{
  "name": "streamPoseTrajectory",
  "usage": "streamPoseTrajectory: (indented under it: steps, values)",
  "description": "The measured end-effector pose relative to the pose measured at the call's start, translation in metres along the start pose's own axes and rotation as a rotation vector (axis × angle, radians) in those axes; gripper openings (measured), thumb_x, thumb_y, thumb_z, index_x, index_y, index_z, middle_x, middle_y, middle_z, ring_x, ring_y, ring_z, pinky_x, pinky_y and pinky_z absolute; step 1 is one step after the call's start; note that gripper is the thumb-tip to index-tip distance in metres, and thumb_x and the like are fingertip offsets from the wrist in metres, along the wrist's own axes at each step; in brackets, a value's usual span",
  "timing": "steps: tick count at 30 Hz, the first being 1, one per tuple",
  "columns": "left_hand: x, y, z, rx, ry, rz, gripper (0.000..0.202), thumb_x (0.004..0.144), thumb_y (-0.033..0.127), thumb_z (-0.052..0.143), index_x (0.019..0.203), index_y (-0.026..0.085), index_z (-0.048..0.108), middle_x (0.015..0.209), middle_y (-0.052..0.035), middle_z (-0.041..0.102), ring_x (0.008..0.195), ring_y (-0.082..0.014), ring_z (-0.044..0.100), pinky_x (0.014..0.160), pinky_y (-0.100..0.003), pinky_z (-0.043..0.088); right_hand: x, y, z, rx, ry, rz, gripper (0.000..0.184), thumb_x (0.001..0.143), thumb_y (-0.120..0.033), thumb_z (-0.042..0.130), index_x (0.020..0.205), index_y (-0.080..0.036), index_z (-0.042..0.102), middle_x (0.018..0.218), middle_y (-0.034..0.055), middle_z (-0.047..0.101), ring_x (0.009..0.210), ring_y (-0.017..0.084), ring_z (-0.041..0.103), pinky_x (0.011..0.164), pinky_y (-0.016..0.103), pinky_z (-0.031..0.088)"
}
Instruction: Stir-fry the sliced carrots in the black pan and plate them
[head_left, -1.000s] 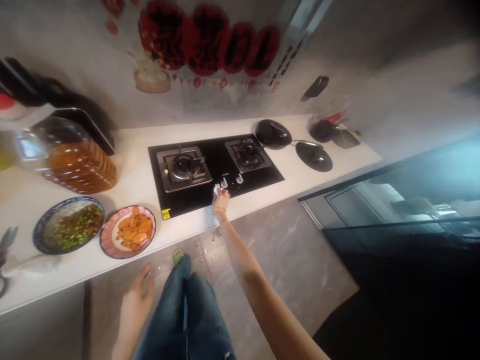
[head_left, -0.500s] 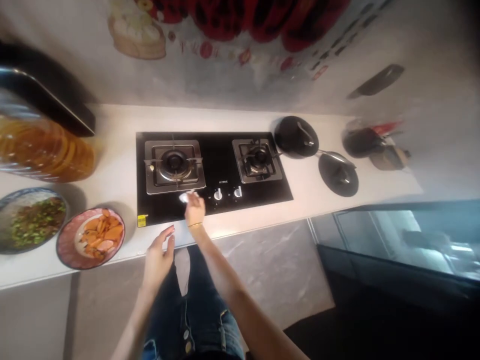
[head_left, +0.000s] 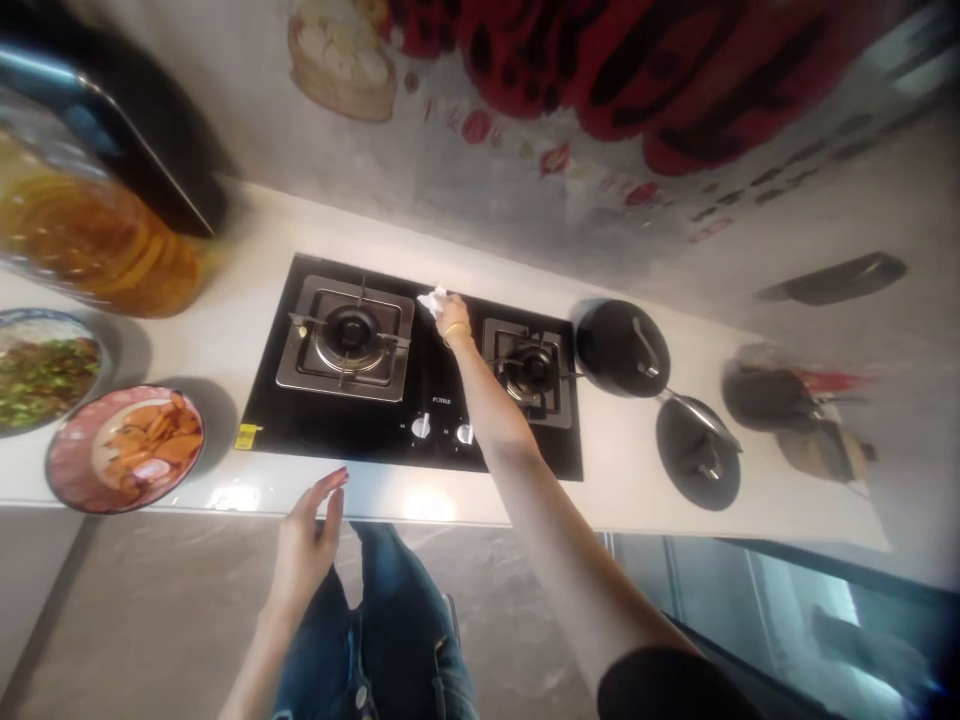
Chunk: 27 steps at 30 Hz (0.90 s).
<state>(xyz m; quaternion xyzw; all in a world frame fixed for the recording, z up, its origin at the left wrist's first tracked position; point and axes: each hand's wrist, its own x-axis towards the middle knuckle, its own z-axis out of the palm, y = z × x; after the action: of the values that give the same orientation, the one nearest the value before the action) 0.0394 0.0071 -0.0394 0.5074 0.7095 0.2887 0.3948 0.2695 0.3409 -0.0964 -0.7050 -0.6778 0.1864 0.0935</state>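
Note:
My right hand [head_left: 453, 318] grips a crumpled white tissue [head_left: 433, 300] against the black glass of the gas stove [head_left: 360, 425], near its back edge between the two burners. A gold band circles that wrist. The left burner [head_left: 349, 335] lies to the left of the hand; the right burner [head_left: 531, 370] is partly behind my forearm. My left hand [head_left: 311, 525] hovers in front of the counter edge, fingers loosely curved and apart, holding nothing. Two white knobs [head_left: 421, 427] sit at the stove's front.
Left of the stove stand a pink-rimmed bowl [head_left: 71, 455] of orange slices, a bowl of chopped greens [head_left: 49, 375] and a large oil jug [head_left: 105, 235]. To the right are a black lidded pan [head_left: 619, 345], another lid [head_left: 694, 460] and, further along, blurred cookware [head_left: 769, 400].
My right hand has carried the tissue from the stove's front edge to its back, between the burners. My left hand stays open near the counter edge. The view has turned.

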Motion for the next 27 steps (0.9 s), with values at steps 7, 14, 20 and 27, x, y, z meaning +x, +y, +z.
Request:
streamPoseTrajectory:
  steps: [7, 14, 20, 27]
  values:
    - [0.005, 0.001, 0.007, -0.048, 0.036, -0.086, 0.04, 0.092, 0.045, 0.043, 0.11, 0.018, 0.066, 0.113, -0.0116, 0.071, 0.1, -0.0245, 0.068, 0.068, -0.028, 0.056, -0.085, 0.018, 0.026, -0.082, -0.282, -0.285, 0.044, 0.083, -0.005, 0.056, 0.12, -0.025, 0.069, 0.108, 0.0046, 0.061, 0.097, 0.017, 0.052, 0.088, 0.028, 0.042]
    - [0.002, -0.001, 0.007, -0.07, 0.018, -0.072, 0.038, 0.092, 0.044, 0.043, 0.11, 0.019, 0.066, 0.113, -0.0104, 0.071, 0.102, -0.0236, 0.068, 0.068, -0.028, 0.056, -0.075, 0.037, -0.016, -0.04, -0.163, -0.162, 0.038, 0.088, -0.011, 0.054, 0.124, -0.017, 0.066, 0.103, 0.0082, 0.062, 0.082, 0.013, 0.057, 0.082, 0.026, 0.044]
    - [0.0, -0.003, 0.005, -0.057, 0.011, -0.08, 0.038, 0.092, 0.042, 0.042, 0.111, 0.019, 0.065, 0.113, -0.0102, 0.071, 0.1, -0.0234, 0.069, 0.07, -0.029, 0.056, -0.042, 0.025, 0.001, -0.232, -0.18, 0.021, 0.036, 0.089, -0.016, 0.055, 0.123, -0.013, 0.065, 0.118, 0.0151, 0.059, 0.094, 0.018, 0.06, 0.086, 0.029, 0.042]
    - [0.005, -0.002, 0.001, -0.081, 0.003, -0.012, 0.035, 0.092, 0.039, 0.043, 0.109, 0.018, 0.065, 0.111, -0.0103, 0.071, 0.103, -0.023, 0.067, 0.077, -0.032, 0.056, -0.112, -0.02, 0.024, -0.305, -0.327, -0.091, 0.028, 0.091, -0.023, 0.051, 0.107, -0.019, 0.073, 0.111, 0.0127, 0.067, 0.093, 0.023, 0.065, 0.081, 0.031, 0.048]
